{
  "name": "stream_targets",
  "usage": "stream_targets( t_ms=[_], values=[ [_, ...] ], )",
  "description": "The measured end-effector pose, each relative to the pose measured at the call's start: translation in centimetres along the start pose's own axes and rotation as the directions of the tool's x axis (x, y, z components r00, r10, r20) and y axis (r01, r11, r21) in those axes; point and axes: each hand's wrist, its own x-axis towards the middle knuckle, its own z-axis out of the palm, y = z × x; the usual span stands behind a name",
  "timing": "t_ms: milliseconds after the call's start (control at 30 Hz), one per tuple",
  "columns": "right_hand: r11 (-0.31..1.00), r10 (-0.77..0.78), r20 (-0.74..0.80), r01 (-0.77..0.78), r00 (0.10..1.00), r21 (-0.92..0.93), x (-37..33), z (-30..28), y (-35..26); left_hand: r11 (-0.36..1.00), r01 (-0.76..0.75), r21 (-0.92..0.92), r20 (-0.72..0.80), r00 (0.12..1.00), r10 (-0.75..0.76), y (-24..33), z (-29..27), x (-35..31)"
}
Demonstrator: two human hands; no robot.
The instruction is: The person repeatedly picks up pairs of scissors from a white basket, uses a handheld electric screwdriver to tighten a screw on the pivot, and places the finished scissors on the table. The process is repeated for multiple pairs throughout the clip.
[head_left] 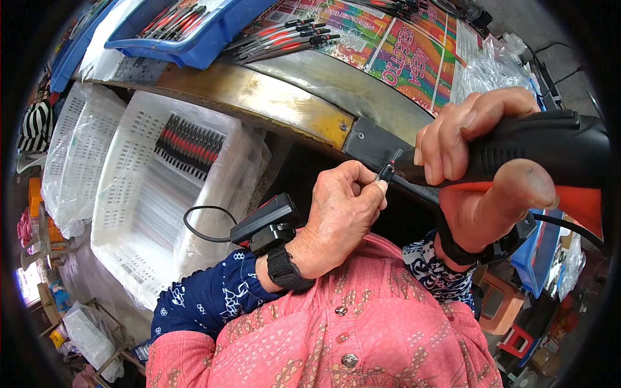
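My left hand (343, 210) is in the middle, its thumb and forefinger pinched on a slim black pen-like piece (387, 172) with a thin, pale tip pointing up. Just right of it, my right hand (475, 139) is wrapped round a black and orange power tool (537, 145), fingers over the top and thumb on the near side. The tool's narrow front end reaches close to the piece; whether they touch I cannot tell. Both hands are over the near edge of the workbench (259, 90).
A white basket (139, 200) lined with clear plastic holds a row of black and red pen-like pieces (191, 145) at left. On the bench lie more such pieces (284, 39), a blue tray (200, 48) and colourful printed sheets (401, 58). Clear plastic bags (495, 64) lie far right.
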Motion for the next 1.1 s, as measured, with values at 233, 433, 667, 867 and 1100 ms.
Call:
stream_targets(
  t_ms=[233,433,667,867,1100],
  values=[
    [0.997,0.005,-0.115,0.003,0.993,0.071,-0.3,0.9,-0.1,1.000,-0.013,-0.005,-0.002,1.000,0.013,-0.2,0.0,0.1],
    [0.965,0.034,-0.188,0.017,0.982,0.263,-0.9,1.5,0.3,0.994,0.005,0.114,-0.002,1.000,-0.005,0.2,0.0,0.1],
    [0.922,-0.053,-0.139,0.102,0.989,0.375,-2.0,-1.2,0.0,0.913,-0.138,0.383,0.105,0.989,0.106,1.9,-1.4,-0.3],
    [0.915,-0.095,-0.173,0.155,0.980,0.374,-2.8,-2.6,0.1,0.121,-0.435,0.892,0.234,0.674,0.701,6.9,-4.5,3.7],
    [0.938,-0.039,-0.217,0.110,0.975,0.329,-3.4,-2.8,0.2,-0.336,-0.042,0.941,0.276,0.670,0.689,12.9,-6.8,9.1]
  ],
)
